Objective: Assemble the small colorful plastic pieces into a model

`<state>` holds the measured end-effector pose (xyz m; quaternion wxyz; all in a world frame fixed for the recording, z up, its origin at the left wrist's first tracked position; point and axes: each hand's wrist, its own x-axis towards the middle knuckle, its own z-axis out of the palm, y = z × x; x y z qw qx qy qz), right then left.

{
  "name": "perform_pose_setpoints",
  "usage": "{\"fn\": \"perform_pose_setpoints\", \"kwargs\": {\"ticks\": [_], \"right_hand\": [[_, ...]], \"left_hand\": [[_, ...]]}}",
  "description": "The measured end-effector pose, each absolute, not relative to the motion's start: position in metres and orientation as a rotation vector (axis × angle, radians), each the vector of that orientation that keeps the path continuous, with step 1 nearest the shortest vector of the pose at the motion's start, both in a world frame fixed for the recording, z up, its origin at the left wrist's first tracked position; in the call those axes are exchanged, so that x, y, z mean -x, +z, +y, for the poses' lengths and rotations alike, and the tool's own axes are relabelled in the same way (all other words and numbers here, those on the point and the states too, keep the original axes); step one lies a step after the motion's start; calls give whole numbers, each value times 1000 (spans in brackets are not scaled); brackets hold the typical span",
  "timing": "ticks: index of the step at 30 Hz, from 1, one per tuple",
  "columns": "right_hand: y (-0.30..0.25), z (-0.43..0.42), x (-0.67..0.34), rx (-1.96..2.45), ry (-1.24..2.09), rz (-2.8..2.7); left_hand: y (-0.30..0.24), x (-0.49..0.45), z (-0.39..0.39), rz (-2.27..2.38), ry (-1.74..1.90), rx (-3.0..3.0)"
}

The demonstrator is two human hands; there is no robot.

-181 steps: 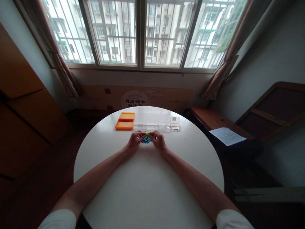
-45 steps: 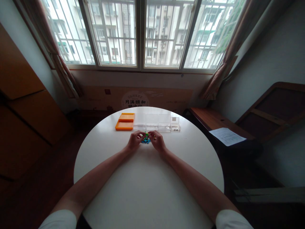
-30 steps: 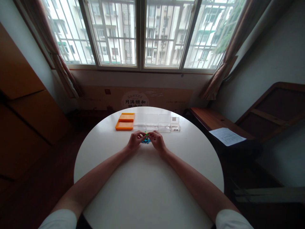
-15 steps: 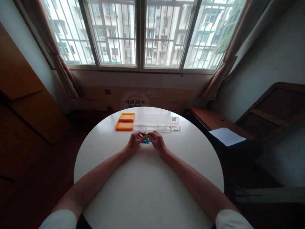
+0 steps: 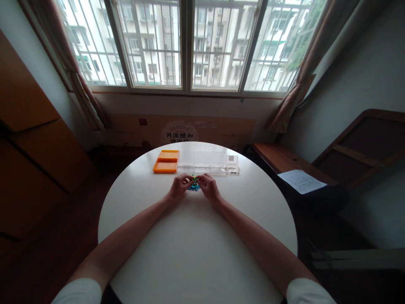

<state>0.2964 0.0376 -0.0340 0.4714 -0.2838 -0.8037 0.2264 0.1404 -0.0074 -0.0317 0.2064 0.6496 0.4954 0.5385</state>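
Around the middle of the white round table [image 5: 190,249], a small blue, green and yellow assembly of plastic pieces [image 5: 194,186] sits between my hands. My left hand [image 5: 180,185] is closed, its thumb and fingertips pinching the green and yellow upper part from the left. From the right, my right hand [image 5: 208,185] pinches the same upper part with thumb and index finger. The blue lower part shows beneath my fingertips. Fingers partly cover the pieces, and they are too small to make out in detail.
Behind my hands lies an open orange box [image 5: 166,166]. Clear plastic cases [image 5: 202,162] with raised lids stand in a row beside it; the rightmost small case [image 5: 233,169] holds small pieces. A paper sheet [image 5: 301,181] lies on the wooden bench [image 5: 268,154] at right.
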Motion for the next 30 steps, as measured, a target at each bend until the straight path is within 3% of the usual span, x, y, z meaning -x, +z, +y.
{"fn": "perform_pose_setpoints", "kwargs": {"ticks": [30], "right_hand": [[-37, 39, -295, 684, 552, -1983]], "left_hand": [[-32, -140, -7, 1371, 1511, -1812]]}}
